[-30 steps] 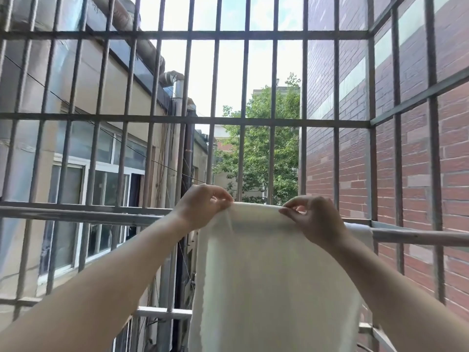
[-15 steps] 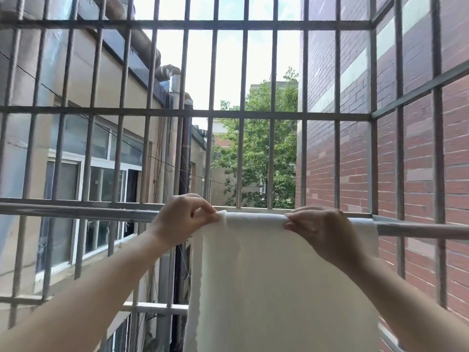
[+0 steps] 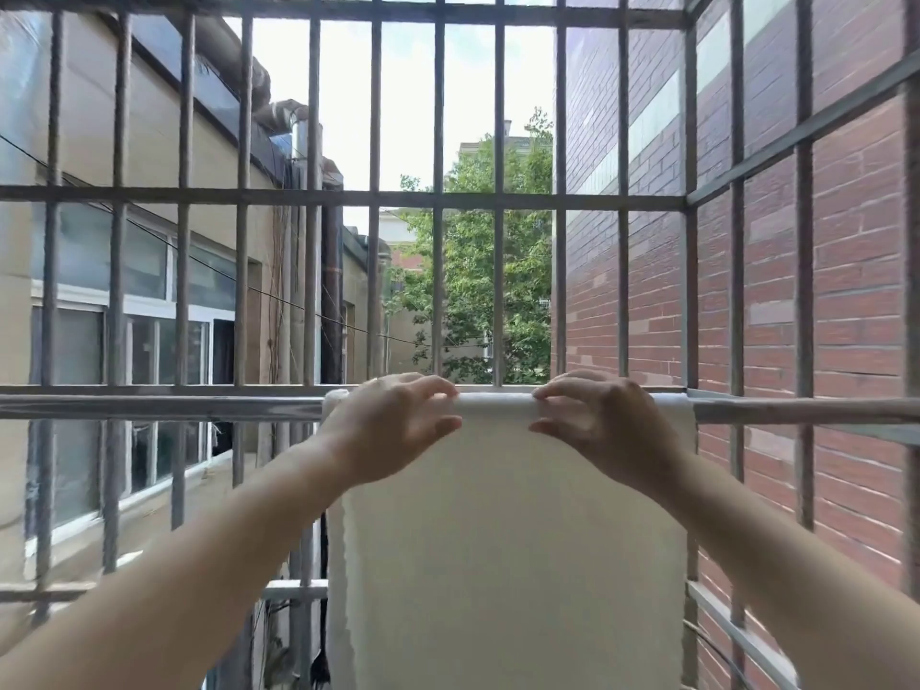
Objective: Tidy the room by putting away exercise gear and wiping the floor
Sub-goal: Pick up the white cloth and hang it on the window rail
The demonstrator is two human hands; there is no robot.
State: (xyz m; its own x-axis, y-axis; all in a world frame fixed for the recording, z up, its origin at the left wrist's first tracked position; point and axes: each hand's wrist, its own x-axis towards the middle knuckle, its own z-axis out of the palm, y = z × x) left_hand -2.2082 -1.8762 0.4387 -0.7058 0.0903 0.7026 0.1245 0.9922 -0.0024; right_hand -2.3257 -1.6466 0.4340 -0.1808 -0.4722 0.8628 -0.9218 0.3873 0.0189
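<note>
Our left hand (image 3: pixel 393 425) and right hand (image 3: pixel 605 423) loosely pinch the top fold of the cream soft cotton cloth (image 3: pixel 508 550) draped over the horizontal grey metal rail (image 3: pixel 159 406). It looks light and limp, so we'd hold it at that fold.

Narrow gaps between vertical window bars (image 3: pixel 438 291), horizontal rail (image 3: pixel 149 406) draped with cloth (image 3: pixel 508 540), brick wall (image 3: pixel 846 316) close right.

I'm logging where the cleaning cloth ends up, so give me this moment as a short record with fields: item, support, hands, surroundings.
item: white cloth, draped and hanging down flat
support: horizontal metal rail of the window grille
left hand: left hand at the cloth's top fold on the rail, fingers loosely curled
right hand: right hand likewise at the top fold
surroundings: brick wall right, beige building left, tree beyond
</note>
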